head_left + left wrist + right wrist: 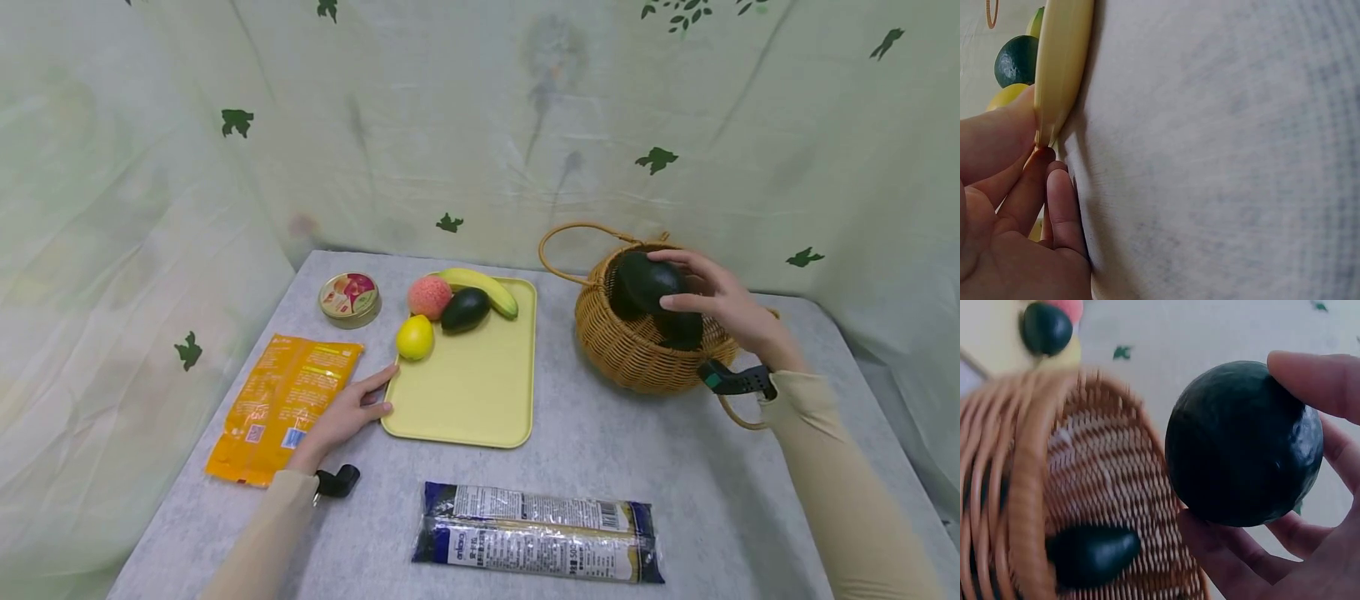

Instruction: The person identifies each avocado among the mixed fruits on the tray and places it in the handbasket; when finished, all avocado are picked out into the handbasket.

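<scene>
My right hand (pixel 723 304) holds a dark green avocado (pixel 649 285) at the mouth of a wicker basket (pixel 637 358). In the right wrist view the thumb and fingers curl round this avocado (pixel 1244 444), and another avocado (pixel 1094 553) lies inside the basket. At the left edge of a pale yellow tray (pixel 465 400), my left hand (pixel 345 421) pinches the rim, as the left wrist view shows. Grouped on the tray's far left part are a banana (pixel 483 287), a pink round fruit (pixel 430 297), an avocado (pixel 465 311) and a yellow lemon-like fruit (pixel 415 337).
An orange packet (pixel 288 408) lies left of the tray, near the left forearm. Behind it stands a round tin (pixel 349 298). Two long blue-ended packs (pixel 536 533) lie at the front. A patterned curtain (pixel 480 125) hangs behind the table.
</scene>
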Tool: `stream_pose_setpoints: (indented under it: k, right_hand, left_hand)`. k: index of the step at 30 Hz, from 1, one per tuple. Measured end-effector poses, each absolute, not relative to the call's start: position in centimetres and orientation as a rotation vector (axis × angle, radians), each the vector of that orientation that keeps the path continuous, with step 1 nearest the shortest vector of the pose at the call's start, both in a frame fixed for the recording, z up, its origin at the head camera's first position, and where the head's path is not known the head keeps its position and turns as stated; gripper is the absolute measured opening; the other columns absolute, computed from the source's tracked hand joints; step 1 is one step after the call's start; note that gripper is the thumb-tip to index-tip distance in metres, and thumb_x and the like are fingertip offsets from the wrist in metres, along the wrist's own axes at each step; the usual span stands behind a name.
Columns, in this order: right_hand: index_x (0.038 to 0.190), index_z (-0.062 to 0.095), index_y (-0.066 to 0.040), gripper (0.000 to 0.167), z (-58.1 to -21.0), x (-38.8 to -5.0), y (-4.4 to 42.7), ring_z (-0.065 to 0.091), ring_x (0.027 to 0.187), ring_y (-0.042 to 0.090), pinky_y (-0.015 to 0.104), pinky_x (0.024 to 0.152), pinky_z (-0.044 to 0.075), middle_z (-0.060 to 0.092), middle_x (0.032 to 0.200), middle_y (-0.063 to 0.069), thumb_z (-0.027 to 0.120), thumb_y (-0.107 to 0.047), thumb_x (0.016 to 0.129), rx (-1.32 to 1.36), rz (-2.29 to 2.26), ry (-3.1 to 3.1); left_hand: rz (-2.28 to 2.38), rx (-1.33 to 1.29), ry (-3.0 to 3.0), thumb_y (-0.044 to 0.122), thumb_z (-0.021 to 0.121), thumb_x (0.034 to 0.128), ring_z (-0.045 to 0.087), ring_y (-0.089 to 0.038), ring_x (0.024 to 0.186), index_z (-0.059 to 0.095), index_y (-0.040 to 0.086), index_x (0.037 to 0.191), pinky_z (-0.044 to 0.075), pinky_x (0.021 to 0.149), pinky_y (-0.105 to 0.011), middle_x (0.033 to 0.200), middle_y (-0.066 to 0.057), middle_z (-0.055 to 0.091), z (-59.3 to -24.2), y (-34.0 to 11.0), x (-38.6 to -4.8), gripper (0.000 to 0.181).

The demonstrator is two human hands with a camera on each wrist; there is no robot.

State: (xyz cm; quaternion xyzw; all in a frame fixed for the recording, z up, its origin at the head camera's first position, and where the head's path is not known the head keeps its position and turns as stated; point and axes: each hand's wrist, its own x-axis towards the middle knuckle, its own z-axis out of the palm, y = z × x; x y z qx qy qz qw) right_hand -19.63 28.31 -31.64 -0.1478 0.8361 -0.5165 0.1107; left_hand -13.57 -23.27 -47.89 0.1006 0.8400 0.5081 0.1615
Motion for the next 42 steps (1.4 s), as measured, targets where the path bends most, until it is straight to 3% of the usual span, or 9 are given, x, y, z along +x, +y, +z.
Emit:
stream_pose_setpoints:
  k: [13,18,24,29,42]
  right_hand:
    - [0.147,0.036,-0.023,0.055,-32.8,-19.4,31.9,0.048,0.111,0.012,0.02,0.08,0.049,0.036,0.143,0.007,0.059,-0.02,0.096,-0.246,-1.482,2.535]
    - [0.147,0.035,-0.023,0.059,-33.2,-19.8,31.6,0.047,0.106,0.015,0.022,0.077,0.048,0.034,0.142,0.01,0.062,-0.023,0.095,-0.175,-1.445,2.56]
    - [0.149,0.034,-0.019,0.062,-33.8,-20.7,30.7,0.045,0.113,0.026,0.037,0.086,0.047,0.028,0.148,0.011,0.063,-0.026,0.094,-0.157,-1.405,2.575]
    - [0.148,0.034,-0.016,0.065,-34.2,-21.3,29.7,0.036,0.124,0.04,0.057,0.097,0.035,0.022,0.153,0.017,0.065,-0.028,0.093,-0.127,-1.394,2.583]
    - [0.148,0.034,-0.011,0.057,-35.8,-22.3,27.7,0.033,0.131,0.044,0.059,0.101,0.033,0.03,0.147,0.025,0.056,-0.027,0.098,-0.209,-1.295,2.683]
  left_hand:
    - [1.446,0.288,2.394,-0.001,0.055,0.0945,0.024,-0.042,0.137,0.031,-0.006,0.145,0.023,0.108,-0.055,0.151,-0.024,0.025,-46.1,-22.5,-13.1,0.057]
    - [1.426,0.284,2.415,0.005,0.057,0.0953,0.025,-0.039,0.138,0.032,-0.001,0.147,0.024,0.109,-0.054,0.152,-0.019,0.026,-47.0,-22.9,-13.3,0.058]
    - [1.42,0.276,2.422,0.011,0.059,0.095,0.027,-0.035,0.138,0.033,0.005,0.148,0.025,0.11,-0.051,0.153,-0.014,0.028,-47.9,-23.2,-13.6,0.06]
    - [1.421,0.266,2.417,0.01,0.059,0.095,0.027,-0.035,0.138,0.033,0.005,0.148,0.024,0.11,-0.051,0.153,-0.014,0.028,-47.9,-23.3,-13.6,0.06]
    - [1.422,0.256,2.414,0.01,0.059,0.0952,0.026,-0.033,0.139,0.033,0.007,0.149,0.024,0.11,-0.05,0.154,-0.011,0.028,-48.1,-23.2,-13.7,0.06]
